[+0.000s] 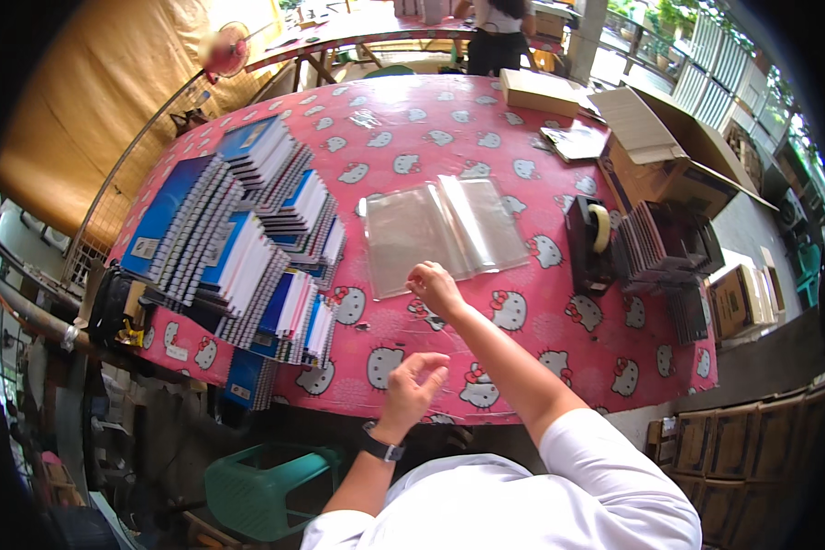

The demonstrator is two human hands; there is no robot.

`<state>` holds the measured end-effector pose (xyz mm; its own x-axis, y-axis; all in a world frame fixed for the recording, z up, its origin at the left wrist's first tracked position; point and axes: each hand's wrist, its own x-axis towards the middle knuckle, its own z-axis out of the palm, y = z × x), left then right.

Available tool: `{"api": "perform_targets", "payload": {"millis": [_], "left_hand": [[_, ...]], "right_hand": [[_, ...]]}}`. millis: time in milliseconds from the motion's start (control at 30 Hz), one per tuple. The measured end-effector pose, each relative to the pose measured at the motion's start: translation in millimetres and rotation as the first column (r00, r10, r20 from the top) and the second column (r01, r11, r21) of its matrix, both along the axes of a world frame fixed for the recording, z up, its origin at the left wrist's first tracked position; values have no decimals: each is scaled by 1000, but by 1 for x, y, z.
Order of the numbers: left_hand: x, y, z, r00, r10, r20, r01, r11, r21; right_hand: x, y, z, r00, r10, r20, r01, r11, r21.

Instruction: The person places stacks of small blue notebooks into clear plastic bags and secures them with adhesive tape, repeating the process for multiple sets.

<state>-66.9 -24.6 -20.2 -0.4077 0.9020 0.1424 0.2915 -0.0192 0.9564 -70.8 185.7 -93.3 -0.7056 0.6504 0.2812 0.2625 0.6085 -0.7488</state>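
- Nearest us, below the left of the surface, stands a green plastic stool (pixel 238 495), off to one side, which seems to leave standing room.
- Our left hand (pixel 416 390), with a dark-banded watch (pixel 382 446) at the wrist, hovers above the near part of the surface (pixel 587 367), which is covered in glossy pink sheeting printed with white cat faces. Its fingers curve loosely away from the thumb, with nothing visible between them.
- Our right hand (pixel 435 289) reaches farther, fingers bent, over the near edge of the clear, shiny plastic sleeves (pixel 412 238). We cannot tell whether it pinches the thin film.
- Those sleeves lie flat and overlapping at mid-surface, probably so that both hands reach them easily.
- To their left rise leaning stacks of blue-covered, wire-bound notebooks (pixel 238 243). Their spines are stepped, perhaps because thick coils would otherwise tilt the piles.
- To the right sits a black tape dispenser with a yellowish roll (pixel 599 227), likely kept within arm's reach, just beside dark, ridge-edged stacks (pixel 655 247).
- Beyond those, a brown cardboard box (pixel 646 179) stands with flaps spread, leaving its mouth accessible.
- Farthest off, another person (pixel 500 37) is at a second table, with a red fan (pixel 227 53) to the left.
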Motion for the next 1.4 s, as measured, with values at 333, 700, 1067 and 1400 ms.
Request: {"api": "perform_targets", "payload": {"millis": [333,700,1067,1400], "left_hand": [[-45,-55,-27,910,229,346,-204,973,-107],[-61,-17,1,855,102,508,-148,988,50],[-75,35,-72,948,21,318,83,947,-310],[-32,13,-30,596,327,-733,-361,925,120]], "right_hand": [[-49,30,-11,952,106,287,-16,954,-300],[81,58,124,648,-129,-751,320,940,115],[92,-124,55,982,176,66,-180,982,63],[175,-70,-16,734,-233,638,15,945,327]]}}
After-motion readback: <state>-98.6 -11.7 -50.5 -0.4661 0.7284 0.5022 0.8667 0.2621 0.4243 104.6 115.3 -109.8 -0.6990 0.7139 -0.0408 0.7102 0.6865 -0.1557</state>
